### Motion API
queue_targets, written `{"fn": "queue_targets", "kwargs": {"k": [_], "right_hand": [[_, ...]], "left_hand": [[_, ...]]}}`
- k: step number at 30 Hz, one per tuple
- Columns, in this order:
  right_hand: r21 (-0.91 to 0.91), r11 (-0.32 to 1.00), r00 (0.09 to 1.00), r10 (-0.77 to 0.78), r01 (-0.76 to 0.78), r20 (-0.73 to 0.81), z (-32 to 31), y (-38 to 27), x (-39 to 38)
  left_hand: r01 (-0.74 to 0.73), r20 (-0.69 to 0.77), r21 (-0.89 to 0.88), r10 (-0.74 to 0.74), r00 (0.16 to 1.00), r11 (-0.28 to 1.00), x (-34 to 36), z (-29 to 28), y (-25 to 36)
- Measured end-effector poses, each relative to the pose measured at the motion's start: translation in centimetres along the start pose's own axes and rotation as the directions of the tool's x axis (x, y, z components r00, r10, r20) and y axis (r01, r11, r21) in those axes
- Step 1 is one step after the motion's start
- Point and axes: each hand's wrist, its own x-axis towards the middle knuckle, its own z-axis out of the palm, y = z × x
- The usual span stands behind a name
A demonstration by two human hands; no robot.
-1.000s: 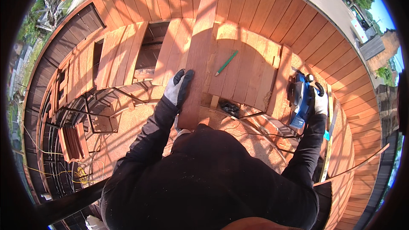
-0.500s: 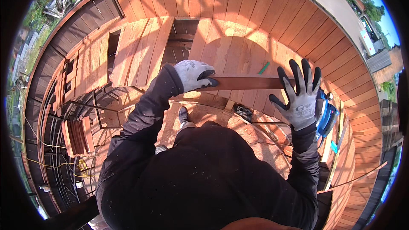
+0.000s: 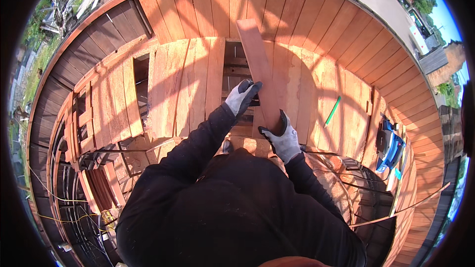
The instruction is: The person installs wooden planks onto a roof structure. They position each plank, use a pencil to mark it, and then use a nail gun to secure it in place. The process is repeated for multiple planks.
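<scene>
Reddish wooden board [image 3: 257,64] gripped by gloved left hand [image 3: 241,97] and right hand [image 3: 283,138] fingers.

- I'm outdoors on a building site, up on a half-laid wooden deck [image 3: 183,84] with open gaps [image 3: 141,69] showing joists.
- Loose boards [image 3: 74,123] lie stacked at my left; a blue power tool [image 3: 390,146] and green pencil [image 3: 332,111] lie at my right.
- Grass, trees and sky ring the edges (bright sun).
</scene>
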Motion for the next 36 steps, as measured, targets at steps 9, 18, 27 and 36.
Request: {"fn": "queue_targets", "kwargs": {"k": [9, 18, 27, 36], "right_hand": [[-0.361, 0.933, 0.948, -0.107, -0.009, -0.3, -2.1, 5.0, 4.9], [-0.582, 0.813, 0.94, -0.194, -0.007, -0.282, -2.6, 11.0, 7.6], [-0.581, 0.814, 0.935, -0.209, 0.004, -0.286, -2.5, 11.2, 7.6], [-0.604, 0.797, 0.936, -0.197, -0.02, -0.292, -2.5, 10.6, 7.7]], "left_hand": [[0.186, -0.156, -0.177, -0.214, 0.964, 0.966, 3.4, -3.5, -6.7], [0.333, -0.135, -0.066, -0.339, 0.931, 0.941, 4.4, -4.0, -11.2], [0.173, -0.098, 0.262, -0.152, 0.983, 0.949, 7.3, -5.6, -17.3], [0.298, -0.088, 0.213, -0.285, 0.954, 0.931, 7.0, -5.3, -15.5]]}}
